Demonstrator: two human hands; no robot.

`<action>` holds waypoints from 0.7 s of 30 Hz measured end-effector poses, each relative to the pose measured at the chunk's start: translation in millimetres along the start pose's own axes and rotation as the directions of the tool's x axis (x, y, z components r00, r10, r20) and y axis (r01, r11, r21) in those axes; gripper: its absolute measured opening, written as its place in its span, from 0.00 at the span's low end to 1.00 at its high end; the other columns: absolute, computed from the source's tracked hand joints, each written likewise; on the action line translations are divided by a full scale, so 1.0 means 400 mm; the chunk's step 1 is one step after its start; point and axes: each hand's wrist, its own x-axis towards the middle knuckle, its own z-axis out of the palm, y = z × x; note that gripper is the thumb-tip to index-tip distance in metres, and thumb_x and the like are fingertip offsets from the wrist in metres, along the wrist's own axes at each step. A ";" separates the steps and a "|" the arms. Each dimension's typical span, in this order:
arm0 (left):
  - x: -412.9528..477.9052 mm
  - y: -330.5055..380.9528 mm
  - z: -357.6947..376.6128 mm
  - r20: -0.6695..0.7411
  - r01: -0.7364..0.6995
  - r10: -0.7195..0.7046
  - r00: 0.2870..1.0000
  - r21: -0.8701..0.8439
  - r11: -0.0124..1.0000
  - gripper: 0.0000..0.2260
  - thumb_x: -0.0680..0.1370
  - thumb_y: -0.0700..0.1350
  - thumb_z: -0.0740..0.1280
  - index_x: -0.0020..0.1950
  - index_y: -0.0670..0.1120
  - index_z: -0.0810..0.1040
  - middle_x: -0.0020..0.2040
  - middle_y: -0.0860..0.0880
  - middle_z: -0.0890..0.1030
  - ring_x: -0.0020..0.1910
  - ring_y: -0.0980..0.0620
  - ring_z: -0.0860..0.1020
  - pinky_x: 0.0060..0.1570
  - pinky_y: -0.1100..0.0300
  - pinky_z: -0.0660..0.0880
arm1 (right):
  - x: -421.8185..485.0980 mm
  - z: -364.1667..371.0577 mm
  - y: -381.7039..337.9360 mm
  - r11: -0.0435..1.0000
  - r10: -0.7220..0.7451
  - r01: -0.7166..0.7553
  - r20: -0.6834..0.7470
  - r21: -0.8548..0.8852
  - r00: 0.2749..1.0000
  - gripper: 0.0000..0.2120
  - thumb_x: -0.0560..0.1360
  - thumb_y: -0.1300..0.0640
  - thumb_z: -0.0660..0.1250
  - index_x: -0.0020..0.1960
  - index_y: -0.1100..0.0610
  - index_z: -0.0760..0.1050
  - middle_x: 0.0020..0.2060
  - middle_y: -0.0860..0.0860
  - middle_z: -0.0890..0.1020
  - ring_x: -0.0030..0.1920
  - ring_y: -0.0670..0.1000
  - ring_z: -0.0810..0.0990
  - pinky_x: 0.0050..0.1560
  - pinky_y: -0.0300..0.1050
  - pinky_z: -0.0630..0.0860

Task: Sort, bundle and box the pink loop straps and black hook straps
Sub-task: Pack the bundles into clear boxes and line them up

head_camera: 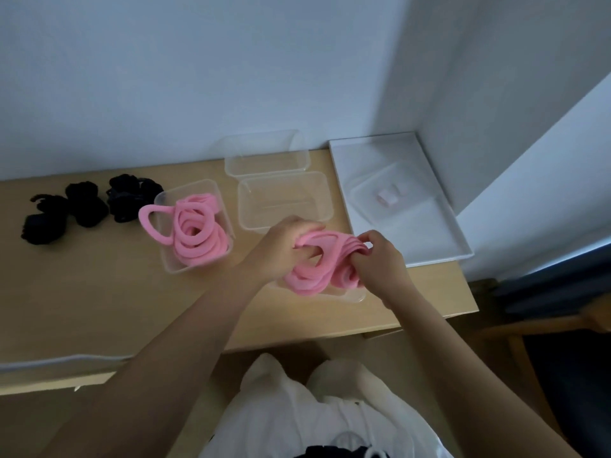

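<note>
In the head view, both hands meet over the right part of a light wooden table. The left hand has its fingers curled into a bunch of pink loop straps, and the right hand grips the bunch's right end with bent fingers and thumb. The lower coils of this bunch hang into a clear plastic box just beneath the hands, near the table's front edge.

To the left, a second clear box holds more pink straps, with one loop draped over its left rim. Left of that box, bundles of black hook straps lie on the tabletop, apart from the boxes. Behind the hands stands an empty clear box, and another empty one sits behind it against the wall.

At the table's right end lies a white tray; a clear lid rests in it with a small pale item, too blurred to name.
</note>
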 end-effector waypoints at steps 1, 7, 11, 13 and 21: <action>0.004 -0.007 0.002 0.033 -0.044 0.042 0.999 0.045 0.998 0.19 0.75 0.36 0.69 0.66 0.41 0.74 0.55 0.42 0.76 0.54 0.47 0.76 0.55 0.62 0.69 | -0.001 0.005 0.001 1.000 0.017 -0.017 0.004 0.000 1.000 0.10 0.75 0.61 0.57 0.56 0.57 0.70 0.44 0.56 0.81 0.42 0.56 0.80 0.42 0.47 0.76; 0.009 -0.026 0.001 0.140 -0.165 0.139 0.980 0.197 0.966 0.20 0.78 0.40 0.65 0.70 0.45 0.71 0.59 0.43 0.74 0.56 0.47 0.75 0.57 0.57 0.72 | -0.012 0.033 -0.011 0.995 0.085 -0.085 -0.012 -0.043 0.996 0.09 0.73 0.65 0.56 0.53 0.60 0.68 0.45 0.59 0.79 0.43 0.58 0.78 0.35 0.45 0.73; 0.026 -0.033 -0.017 0.219 -0.213 0.163 0.962 0.228 0.950 0.20 0.78 0.41 0.65 0.71 0.46 0.70 0.60 0.43 0.74 0.56 0.45 0.75 0.56 0.54 0.71 | -0.013 0.030 -0.030 0.990 0.113 -0.113 -0.005 -0.081 0.994 0.06 0.72 0.65 0.56 0.49 0.61 0.67 0.45 0.60 0.78 0.43 0.58 0.75 0.36 0.45 0.67; 0.041 -0.024 -0.034 0.254 -0.220 0.168 0.953 0.192 0.957 0.20 0.78 0.40 0.65 0.70 0.46 0.70 0.59 0.43 0.75 0.55 0.46 0.75 0.55 0.56 0.71 | -0.014 0.020 -0.041 0.988 0.132 -0.131 0.007 -0.076 0.991 0.06 0.72 0.65 0.57 0.49 0.61 0.68 0.45 0.59 0.78 0.44 0.59 0.76 0.39 0.46 0.71; 0.068 -0.047 -0.031 0.442 -0.385 0.225 0.868 0.315 0.868 0.15 0.80 0.45 0.61 0.67 0.45 0.74 0.65 0.41 0.73 0.62 0.42 0.72 0.63 0.45 0.68 | -0.011 0.042 -0.051 0.972 0.232 -0.232 -0.017 -0.045 0.973 0.04 0.71 0.66 0.56 0.45 0.60 0.66 0.48 0.62 0.78 0.43 0.59 0.77 0.33 0.44 0.72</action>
